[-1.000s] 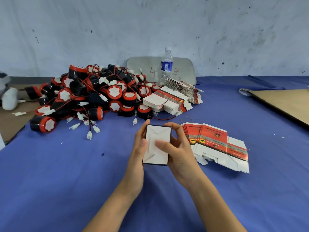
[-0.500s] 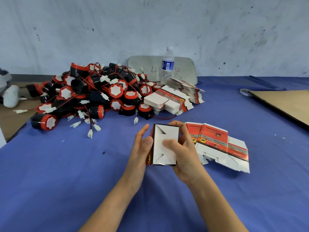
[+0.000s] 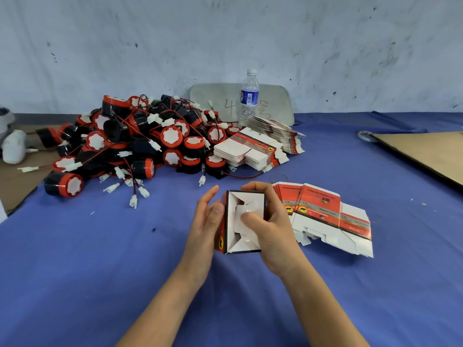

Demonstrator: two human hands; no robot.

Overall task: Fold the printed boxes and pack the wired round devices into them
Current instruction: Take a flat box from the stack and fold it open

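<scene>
Head view, desk: a blue cloth-covered desk (image 3: 100,259) carries everything.
Devices: a heap of black-and-red round wired devices (image 3: 140,146) lies at the far left, well apart from the hands; none looks packed yet.
Flat blanks: a fan of flat red-and-white box blanks (image 3: 325,216) lies just beside the right hand.
Box: one red-and-white printed cardboard box (image 3: 250,201) is held between both hands over the desk, its white end flaps facing the camera and partly tucked.
Right hand (image 3: 273,231): wraps the box's right side, thumb pressing the flaps inward.
Left hand (image 3: 208,221): braces the left wall with nearly straight fingers, not curled round it.
Doing it well: this looks like the end closure. Keep the walls square, press at the flaps' middle until the tabs lock, and avoid crushing the card.
</scene>
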